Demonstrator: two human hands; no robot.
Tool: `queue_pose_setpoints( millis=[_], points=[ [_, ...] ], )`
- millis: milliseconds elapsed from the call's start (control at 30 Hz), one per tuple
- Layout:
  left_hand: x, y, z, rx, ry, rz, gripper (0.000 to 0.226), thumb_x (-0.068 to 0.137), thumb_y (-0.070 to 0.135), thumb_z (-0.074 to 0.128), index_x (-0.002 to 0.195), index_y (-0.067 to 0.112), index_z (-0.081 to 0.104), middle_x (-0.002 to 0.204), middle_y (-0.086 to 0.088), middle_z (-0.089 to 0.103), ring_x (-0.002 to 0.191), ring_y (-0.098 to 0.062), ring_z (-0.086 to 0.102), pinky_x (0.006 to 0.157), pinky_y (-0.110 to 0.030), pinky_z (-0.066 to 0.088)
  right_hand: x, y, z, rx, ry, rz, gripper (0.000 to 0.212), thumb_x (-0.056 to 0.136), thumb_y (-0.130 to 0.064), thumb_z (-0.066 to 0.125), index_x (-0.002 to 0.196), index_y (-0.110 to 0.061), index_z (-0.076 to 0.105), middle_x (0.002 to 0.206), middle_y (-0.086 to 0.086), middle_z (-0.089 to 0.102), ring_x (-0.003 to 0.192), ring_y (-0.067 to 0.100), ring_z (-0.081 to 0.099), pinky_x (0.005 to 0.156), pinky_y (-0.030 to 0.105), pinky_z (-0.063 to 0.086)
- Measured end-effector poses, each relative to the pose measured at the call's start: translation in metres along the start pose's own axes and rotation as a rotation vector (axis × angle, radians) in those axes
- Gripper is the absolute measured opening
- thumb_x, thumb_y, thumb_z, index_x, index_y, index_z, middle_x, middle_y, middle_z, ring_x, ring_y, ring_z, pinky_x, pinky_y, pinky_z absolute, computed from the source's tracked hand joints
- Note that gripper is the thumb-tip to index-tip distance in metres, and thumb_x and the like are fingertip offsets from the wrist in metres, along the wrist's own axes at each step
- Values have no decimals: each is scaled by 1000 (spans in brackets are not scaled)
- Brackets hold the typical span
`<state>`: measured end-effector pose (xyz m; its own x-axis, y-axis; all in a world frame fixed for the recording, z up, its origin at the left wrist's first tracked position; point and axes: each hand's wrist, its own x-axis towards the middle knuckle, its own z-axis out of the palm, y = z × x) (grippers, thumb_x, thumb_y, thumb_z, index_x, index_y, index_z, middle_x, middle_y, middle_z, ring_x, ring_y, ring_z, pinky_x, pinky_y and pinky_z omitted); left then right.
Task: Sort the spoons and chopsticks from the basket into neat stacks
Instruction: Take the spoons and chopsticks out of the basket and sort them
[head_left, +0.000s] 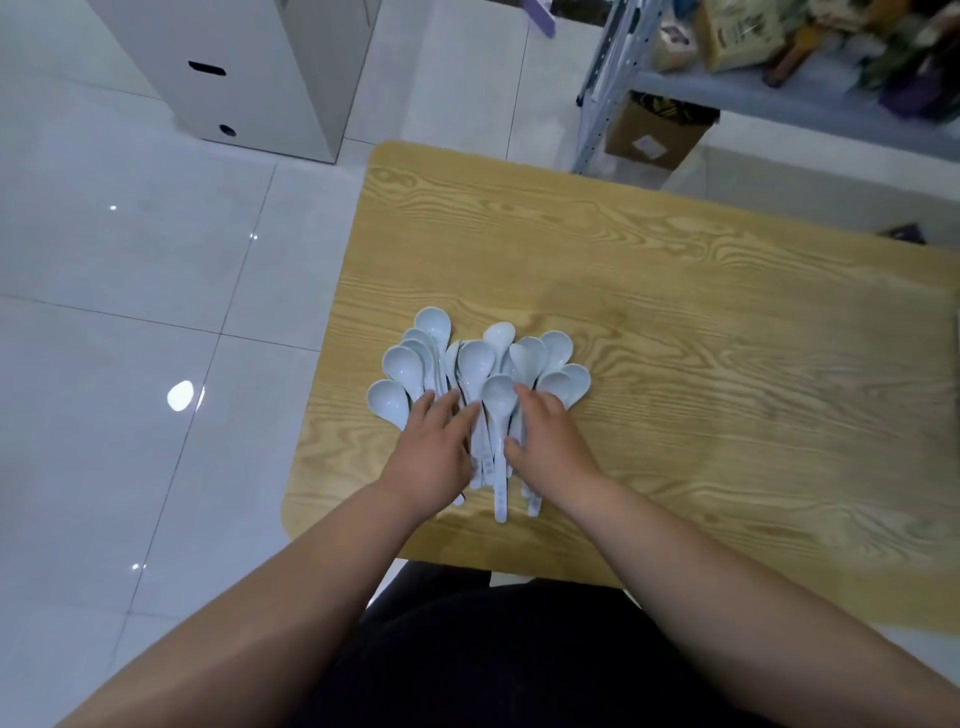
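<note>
Several pale blue soup spoons (475, 364) lie fanned in a pile near the left front of the wooden table (701, 322), bowls pointing away from me and handles toward me. My left hand (431, 447) rests with straight fingers on the handles at the pile's left side. My right hand (545, 436) lies on the handles at the right side, fingers spread over them. Between the two hands a few handles stick out toward the table's front edge. No chopsticks and no basket are in view.
White tiled floor (130, 312) lies to the left of the table. A white cabinet (249, 78) stands at the back left. A metal shelf rack (779, 88) with boxes and bags stands at the back right, with a cardboard box (654, 135) beneath it.
</note>
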<state>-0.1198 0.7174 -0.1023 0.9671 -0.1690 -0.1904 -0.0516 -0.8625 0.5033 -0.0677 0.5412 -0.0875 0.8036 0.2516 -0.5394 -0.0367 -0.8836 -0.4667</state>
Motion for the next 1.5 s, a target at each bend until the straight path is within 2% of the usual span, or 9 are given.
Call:
queue_pose_setpoints(
  millis=[133, 333, 500, 667, 800, 1000, 1133, 1433, 1500],
  points=[
    [7, 3, -6, 172, -91, 94, 79, 41, 9, 89, 115, -9, 68, 115, -30, 66, 113, -41, 65, 94, -64, 49, -2, 8, 12, -140, -54, -45, 68, 93, -26, 59, 155, -15, 31, 164, 1, 11, 150, 23, 18, 117, 34, 29],
    [5, 8, -18, 164, -42, 111, 67, 55, 4, 85, 118, -8, 67, 112, -29, 68, 106, -41, 68, 98, -59, 47, -6, 15, -4, -88, -113, -96, 69, 96, -30, 54, 158, -23, 25, 165, 1, 18, 149, 21, 22, 117, 35, 30],
    [-12, 32, -19, -121, -131, 6, 48, 90, 22, 63, 138, 19, 58, 125, 0, 65, 114, -23, 61, 88, -33, 49, -43, 44, -32, 82, -160, -31, 50, 96, -36, 57, 144, -31, 46, 137, -3, 55, 113, 13, 58, 95, 32, 48],
    [-21, 90, -9, -180, -384, 63, 27, 88, 27, 62, 113, 34, 57, 109, 18, 57, 101, 2, 54, 85, -20, 44, -116, 96, -55, 300, -73, 28, 19, 90, -37, 68, 107, -28, 70, 103, -14, 70, 95, -4, 63, 85, 20, 50],
    [-21, 159, 12, -197, -500, 204, 31, 89, 30, 63, 118, 36, 55, 104, 27, 54, 98, 15, 50, 77, -2, 37, -187, 153, -72, 399, 1, 63, 18, 92, -33, 67, 111, -31, 68, 104, -21, 67, 99, -12, 59, 81, 7, 46],
    [-30, 295, 58, -258, -463, 311, 37, 84, 38, 59, 121, 31, 59, 102, 27, 60, 101, 6, 58, 84, -15, 49, -283, 253, -96, 546, 106, 60, 22, 94, -28, 65, 116, -25, 68, 107, -19, 67, 100, -13, 59, 85, 6, 45],
    [-47, 380, 94, -304, -413, 299, 32, 80, 47, 53, 111, 42, 57, 101, 26, 63, 98, 0, 63, 83, -20, 53, -338, 318, -108, 579, 160, 39, 23, 94, -33, 62, 116, -31, 67, 106, -22, 67, 101, -12, 60, 86, 8, 46],
    [-43, 485, 128, -273, -401, 318, 30, 88, 19, 65, 105, 43, 57, 101, 26, 64, 97, 0, 63, 81, -19, 52, -381, 407, -158, 560, 225, 11, 21, 91, -41, 58, 110, -38, 66, 104, -26, 67, 101, -11, 60, 86, 11, 47],
    [-37, 495, 133, -279, -401, 316, 26, 87, 25, 64, 108, 39, 59, 100, 26, 64, 96, 0, 64, 81, -20, 52, -375, 416, -172, 551, 245, 2, 19, 93, -37, 60, 111, -38, 66, 105, -27, 66, 103, -11, 59, 87, 11, 47]
  ],
)
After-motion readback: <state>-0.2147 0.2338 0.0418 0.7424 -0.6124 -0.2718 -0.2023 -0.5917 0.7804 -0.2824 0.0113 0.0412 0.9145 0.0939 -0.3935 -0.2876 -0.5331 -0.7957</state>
